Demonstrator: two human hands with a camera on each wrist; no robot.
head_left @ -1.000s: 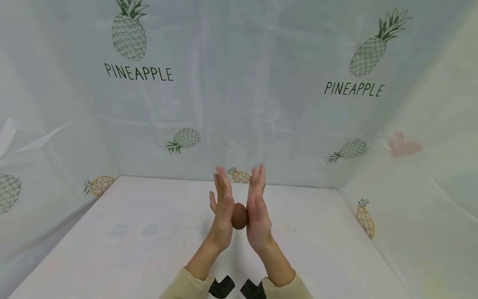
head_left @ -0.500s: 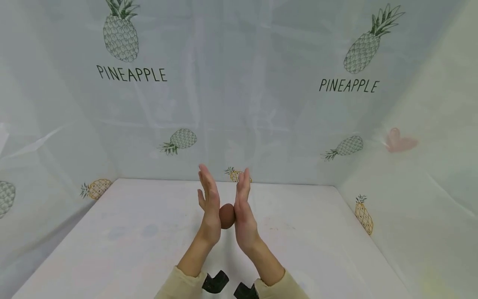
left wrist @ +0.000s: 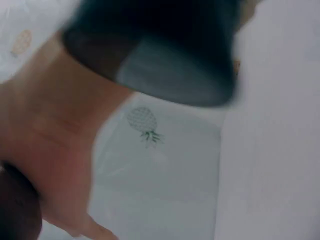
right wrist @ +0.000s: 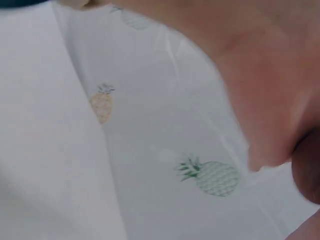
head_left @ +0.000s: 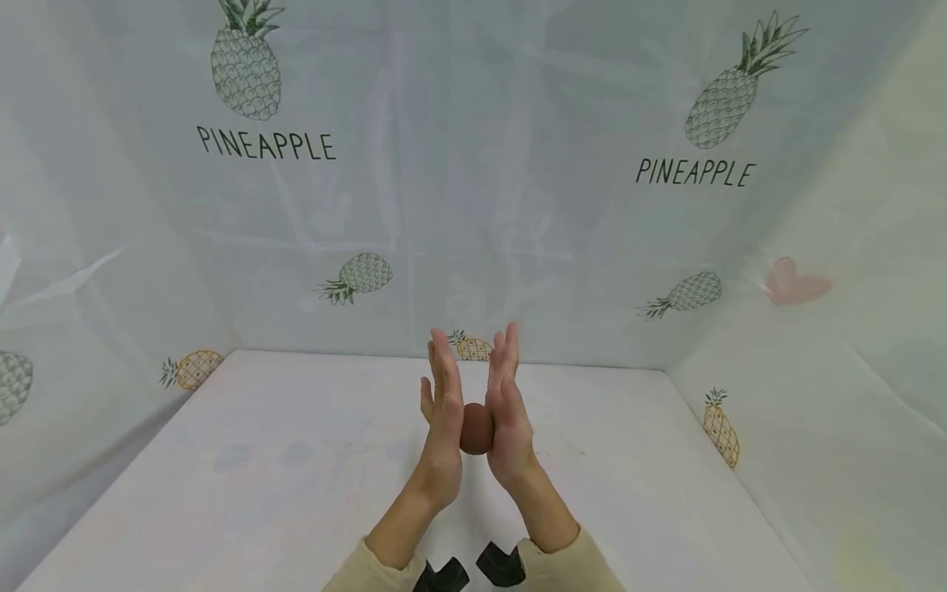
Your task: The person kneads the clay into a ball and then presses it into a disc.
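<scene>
A brown ball [head_left: 477,428], smooth and matte like modelling clay, sits between the two palms above the table. My left hand [head_left: 445,411] presses on its left side with straight fingers pointing up, the thumb apart. From the right, my right hand [head_left: 508,411] presses with its fingers straight too. Both palms cover the ball's sides. In the left wrist view the dark ball [left wrist: 17,205] shows at the lower left against the palm. Part of the ball [right wrist: 308,170] also appears at the right edge of the right wrist view.
A white table [head_left: 296,493] with faint coloured stains lies below the hands. Pale sheeting [head_left: 473,164] printed with pineapples rises behind it and along both sides. Black wrist pieces [head_left: 501,566] sit at the cream sleeves [head_left: 573,567].
Both hands and the ball shifted left in the head view half a second ago, then came back right. The ball has stayed between the palms and looks slightly rounder now.
</scene>
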